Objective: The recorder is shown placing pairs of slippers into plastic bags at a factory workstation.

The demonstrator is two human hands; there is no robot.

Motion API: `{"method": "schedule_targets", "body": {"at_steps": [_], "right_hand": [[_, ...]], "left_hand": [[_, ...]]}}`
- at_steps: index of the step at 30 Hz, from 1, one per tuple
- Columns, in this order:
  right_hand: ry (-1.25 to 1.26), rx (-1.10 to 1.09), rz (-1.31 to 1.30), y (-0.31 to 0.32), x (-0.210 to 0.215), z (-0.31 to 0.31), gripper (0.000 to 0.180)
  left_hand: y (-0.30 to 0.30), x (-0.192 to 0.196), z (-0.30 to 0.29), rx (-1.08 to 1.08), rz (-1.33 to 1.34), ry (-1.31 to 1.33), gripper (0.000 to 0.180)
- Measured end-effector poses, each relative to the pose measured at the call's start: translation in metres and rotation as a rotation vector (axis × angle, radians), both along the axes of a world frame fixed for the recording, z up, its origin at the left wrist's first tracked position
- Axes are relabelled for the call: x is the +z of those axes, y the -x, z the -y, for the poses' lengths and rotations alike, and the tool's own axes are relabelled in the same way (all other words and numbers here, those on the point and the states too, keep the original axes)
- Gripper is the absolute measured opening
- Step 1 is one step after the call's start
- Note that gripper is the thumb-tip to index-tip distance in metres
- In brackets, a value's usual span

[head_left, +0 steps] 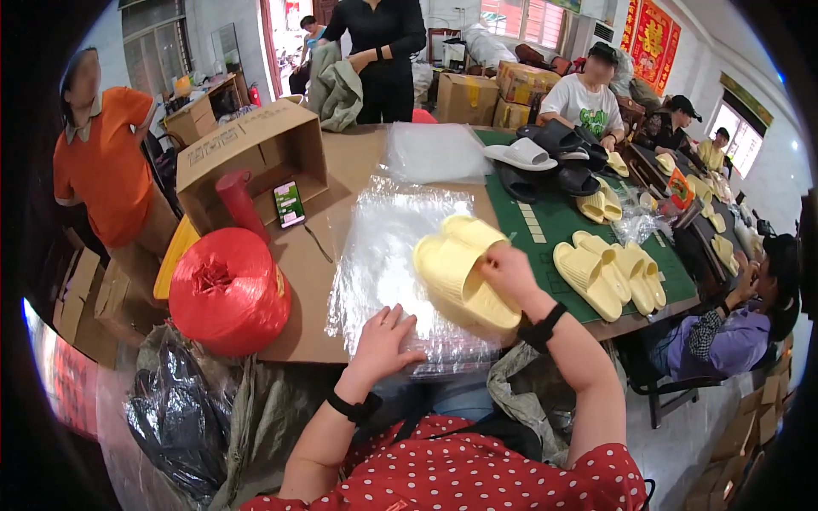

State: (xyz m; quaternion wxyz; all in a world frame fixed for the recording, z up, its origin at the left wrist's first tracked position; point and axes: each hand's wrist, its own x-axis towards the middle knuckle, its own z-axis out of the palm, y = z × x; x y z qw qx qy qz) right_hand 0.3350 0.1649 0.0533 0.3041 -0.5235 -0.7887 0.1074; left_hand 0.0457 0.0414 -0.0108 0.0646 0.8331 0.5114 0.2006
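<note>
My right hand (509, 274) is closed on a pair of pale yellow slide slippers (456, 271), its fingertips at the foot opening. The slippers are over a stack of clear plastic bags (362, 272) in front of me. Near the stack's front edge, my left hand (382, 342) rests with fingers and thumb apart, holding nothing. It touches the top bag, left of the slippers' heel end. More yellow slippers (588, 281) lie to the right on a green mat (532, 200).
A big red roll of plastic twine (228, 294) stands at the left, by an open cardboard box (251, 153), a red bottle (241, 204) and a phone (289, 205). Black slippers (554, 136) are piled at the back right. Several people sit or stand around the tables.
</note>
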Motion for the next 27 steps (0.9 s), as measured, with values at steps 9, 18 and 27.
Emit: {"method": "schedule_targets", "body": {"at_steps": [9, 18, 27], "right_hand": [[0.026, -0.306, -0.571, -0.078, -0.015, 0.058, 0.021], [0.107, -0.332, -1.099, -0.067, -0.009, 0.145, 0.026], [0.128, -0.346, -1.219, -0.077, -0.019, 0.161, 0.025]], "left_hand": [[-0.029, 0.029, -0.002, -0.206, 0.325, 0.155, 0.078], [-0.041, 0.001, -0.009, -0.086, 0.069, -0.016, 0.074], [-0.026, -0.012, -0.006, -0.101, 0.087, 0.045, 0.048]]}}
